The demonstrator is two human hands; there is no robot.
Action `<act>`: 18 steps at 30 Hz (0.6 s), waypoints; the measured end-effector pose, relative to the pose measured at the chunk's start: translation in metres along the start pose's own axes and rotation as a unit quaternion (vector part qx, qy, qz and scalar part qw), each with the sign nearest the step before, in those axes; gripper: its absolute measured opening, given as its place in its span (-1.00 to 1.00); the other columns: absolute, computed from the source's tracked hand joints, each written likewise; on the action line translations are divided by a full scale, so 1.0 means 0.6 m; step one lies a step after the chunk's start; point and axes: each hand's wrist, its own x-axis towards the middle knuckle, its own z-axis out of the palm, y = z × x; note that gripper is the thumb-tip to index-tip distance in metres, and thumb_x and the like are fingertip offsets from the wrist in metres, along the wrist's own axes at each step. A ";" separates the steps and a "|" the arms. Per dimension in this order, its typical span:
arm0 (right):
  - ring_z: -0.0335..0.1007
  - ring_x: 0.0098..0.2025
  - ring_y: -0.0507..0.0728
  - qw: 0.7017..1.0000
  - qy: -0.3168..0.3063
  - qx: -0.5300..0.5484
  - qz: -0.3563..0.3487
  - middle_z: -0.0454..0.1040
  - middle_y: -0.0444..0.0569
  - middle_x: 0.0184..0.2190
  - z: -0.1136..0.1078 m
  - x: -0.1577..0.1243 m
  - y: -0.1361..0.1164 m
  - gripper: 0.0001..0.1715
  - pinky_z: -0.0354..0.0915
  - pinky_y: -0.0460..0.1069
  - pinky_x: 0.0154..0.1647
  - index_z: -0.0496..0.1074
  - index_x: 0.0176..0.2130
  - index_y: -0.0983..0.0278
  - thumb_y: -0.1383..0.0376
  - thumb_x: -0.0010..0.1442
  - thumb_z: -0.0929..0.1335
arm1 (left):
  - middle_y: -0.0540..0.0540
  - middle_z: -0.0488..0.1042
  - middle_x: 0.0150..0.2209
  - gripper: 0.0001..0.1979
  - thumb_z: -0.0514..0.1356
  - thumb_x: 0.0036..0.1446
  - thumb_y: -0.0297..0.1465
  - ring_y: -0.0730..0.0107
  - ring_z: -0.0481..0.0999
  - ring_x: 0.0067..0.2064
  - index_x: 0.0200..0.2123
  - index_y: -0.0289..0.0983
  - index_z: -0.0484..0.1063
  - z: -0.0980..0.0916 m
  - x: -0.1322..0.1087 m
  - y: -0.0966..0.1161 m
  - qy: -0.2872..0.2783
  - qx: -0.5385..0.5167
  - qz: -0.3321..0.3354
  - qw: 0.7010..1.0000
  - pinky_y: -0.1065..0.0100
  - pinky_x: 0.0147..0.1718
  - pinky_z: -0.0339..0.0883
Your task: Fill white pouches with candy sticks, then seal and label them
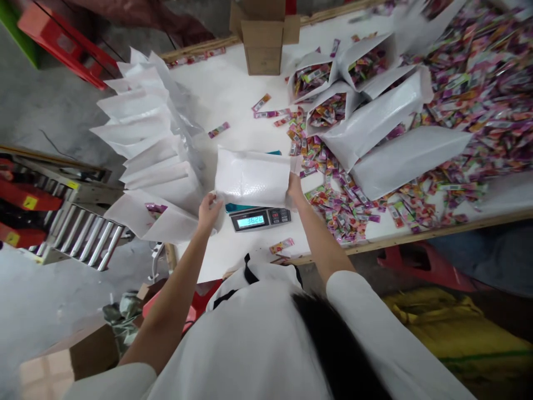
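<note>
A filled white bubble mailer (253,179) lies flat over a digital scale (255,220), hiding most of its teal plate. Lit digits show on the scale's display. My left hand (209,211) pinches the mailer's near left corner. At the opposite end, my right hand (293,190) grips the mailer's right edge, its fingers partly hidden by the bag. Close to my right hand spreads a heap of small colourful wrapped sachets (333,205). To the left of my left hand, a row of white mailers (154,133) stands with open mouths; the nearest mailer (139,214) shows a purple sachet inside.
Open mailers full of sachets (318,78) stand at the back right, beside two lying mailers (410,155). A large sachet pile (491,94) covers the table's right side. An open cardboard box (263,53) sits at the far edge. A roller conveyor (89,236) is at left.
</note>
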 end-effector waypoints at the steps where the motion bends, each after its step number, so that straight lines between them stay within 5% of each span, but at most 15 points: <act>1: 0.44 -0.11 0.23 1.000 0.017 -0.001 -0.005 0.56 -0.04 -0.36 -0.009 -0.002 -0.002 -0.67 0.42 0.12 0.00 0.52 -0.24 0.26 0.08 0.13 0.35 | -0.22 0.59 0.03 -0.57 0.37 0.03 -0.37 0.07 0.54 0.09 0.00 -0.24 0.45 0.000 0.000 0.000 0.003 -0.001 -0.002 1.000 0.04 0.18 0.34; 4: 0.41 -0.25 0.16 0.998 0.069 -0.012 -0.004 0.51 -0.11 -0.44 -0.040 -0.015 -0.002 -0.85 0.42 0.06 -0.10 0.48 -0.37 0.23 0.25 -0.02 0.36 | -0.24 0.59 0.03 -0.56 0.36 0.03 -0.39 0.07 0.54 0.07 0.01 -0.25 0.43 -0.001 0.003 0.001 0.025 -0.003 -0.007 1.000 0.00 0.19 0.35; 12: 0.39 -0.33 0.13 0.983 0.139 -0.111 -0.031 0.52 -0.09 -0.41 -0.139 -0.082 0.018 -0.82 0.36 0.03 -0.14 0.48 -0.40 0.22 0.35 -0.09 0.31 | -0.26 0.53 0.08 -0.52 0.37 0.05 -0.34 0.06 0.52 0.12 0.05 -0.24 0.40 -0.030 0.000 -0.016 0.036 -0.048 -0.006 0.998 0.01 0.16 0.40; 18: 0.42 -0.31 0.17 0.972 0.123 -0.190 -0.062 0.57 -0.04 -0.38 -0.157 -0.108 0.001 -0.72 0.38 0.06 -0.13 0.55 -0.37 0.23 0.40 -0.09 0.29 | -0.23 0.55 0.04 -0.55 0.37 0.06 -0.34 0.10 0.55 0.08 0.02 -0.23 0.39 -0.037 -0.005 -0.026 0.046 -0.068 -0.023 0.996 -0.01 0.16 0.40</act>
